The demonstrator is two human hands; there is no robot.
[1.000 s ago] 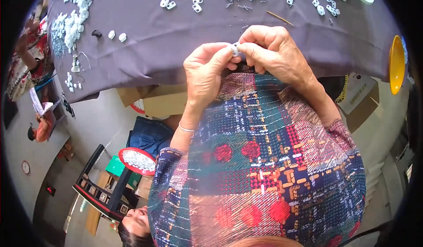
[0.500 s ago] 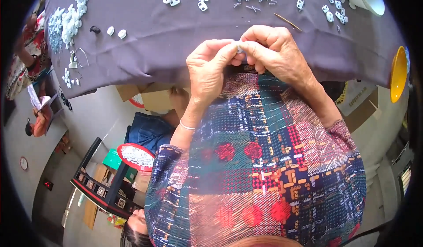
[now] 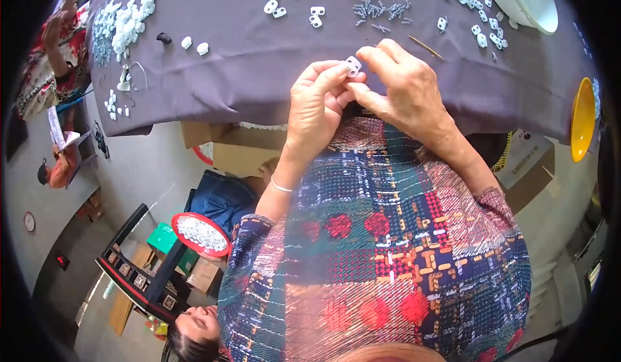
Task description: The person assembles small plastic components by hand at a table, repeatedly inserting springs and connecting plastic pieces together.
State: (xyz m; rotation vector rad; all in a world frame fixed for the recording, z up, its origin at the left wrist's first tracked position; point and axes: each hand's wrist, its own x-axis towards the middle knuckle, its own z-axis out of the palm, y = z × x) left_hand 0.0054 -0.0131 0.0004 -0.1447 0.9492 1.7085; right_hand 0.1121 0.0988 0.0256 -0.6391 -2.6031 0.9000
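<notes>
My left hand (image 3: 318,97) pinches a small white two-holed plastic piece (image 3: 352,68) between thumb and fingertips, just over the table's near edge. My right hand (image 3: 409,90) is beside it, thumb and forefinger apart with nothing visible between them. Its thumb tip comes close to my left fingers, below the white piece. Ahead on the dark cloth lie similar white two-holed pieces (image 3: 316,17) and a scatter of small grey pins or springs (image 3: 381,10). A thin brown stick (image 3: 425,47) lies beyond my right hand.
The dark cloth (image 3: 239,84) covers the table. White parts are heaped (image 3: 132,22) at far left, near a small black object (image 3: 163,38). A white basin (image 3: 521,3) and yellow bowl (image 3: 581,119) stand right. Other people and a red tray (image 3: 200,234) are at left.
My right thumb and forefinger have opened away from the white piece, which now shows more fully in my left hand. The view has shifted, so more of the table's far side appears.
</notes>
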